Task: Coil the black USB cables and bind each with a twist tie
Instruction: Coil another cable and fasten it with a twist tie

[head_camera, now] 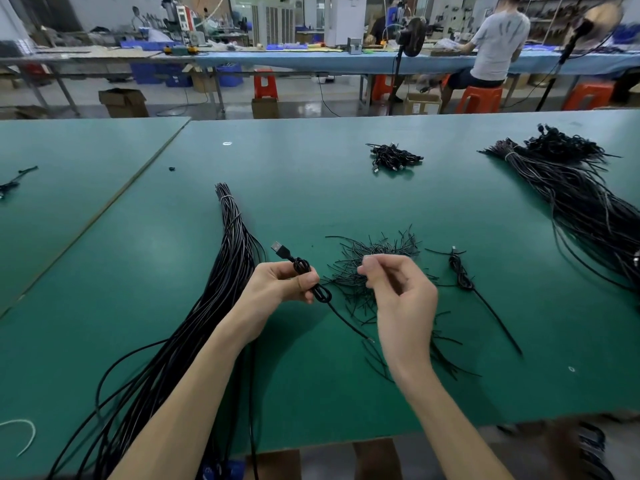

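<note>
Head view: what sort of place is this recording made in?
Most likely a cable-assembly workshop or factory floor. Tied bundles of black cables and a pile of twist ties lie on a long green workbench; behind it, another bench carries blue bins and a person works seated on an orange stool.

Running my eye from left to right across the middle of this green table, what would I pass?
Long bundle of loose cables → left hand gripping a held coil → pile of twist ties → lone coil lying on the table → big right-side bundle.
</note>
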A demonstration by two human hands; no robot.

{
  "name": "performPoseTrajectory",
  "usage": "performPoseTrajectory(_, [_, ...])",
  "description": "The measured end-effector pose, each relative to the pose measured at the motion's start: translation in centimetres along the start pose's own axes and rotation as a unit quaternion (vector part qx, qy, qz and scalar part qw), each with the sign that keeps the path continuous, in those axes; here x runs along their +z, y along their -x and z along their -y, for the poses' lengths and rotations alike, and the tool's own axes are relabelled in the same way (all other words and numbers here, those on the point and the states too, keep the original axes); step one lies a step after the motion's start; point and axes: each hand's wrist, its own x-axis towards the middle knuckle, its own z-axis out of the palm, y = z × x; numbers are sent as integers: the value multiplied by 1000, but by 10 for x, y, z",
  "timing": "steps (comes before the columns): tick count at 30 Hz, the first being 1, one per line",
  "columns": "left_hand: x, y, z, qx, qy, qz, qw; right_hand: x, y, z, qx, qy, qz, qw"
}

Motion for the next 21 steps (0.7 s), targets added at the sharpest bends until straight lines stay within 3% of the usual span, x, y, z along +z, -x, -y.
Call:
performPoseTrajectory(3, [2, 0, 0, 4, 8, -17, 1000, 18, 13, -8, 63, -71, 8, 995])
performPoseTrajectory(6, [3, -1, 1, 15, 26, -38, 999, 31, 24, -17, 86, -72, 21, 993])
performPoseTrajectory(11, [4, 0, 2, 17, 18, -25, 999, 37, 31, -27, 68, -3, 35, 997])
performPoseTrajectory(21, [11, 3, -3, 33, 21, -31, 999, 34, 32, -30, 41, -15, 41, 998])
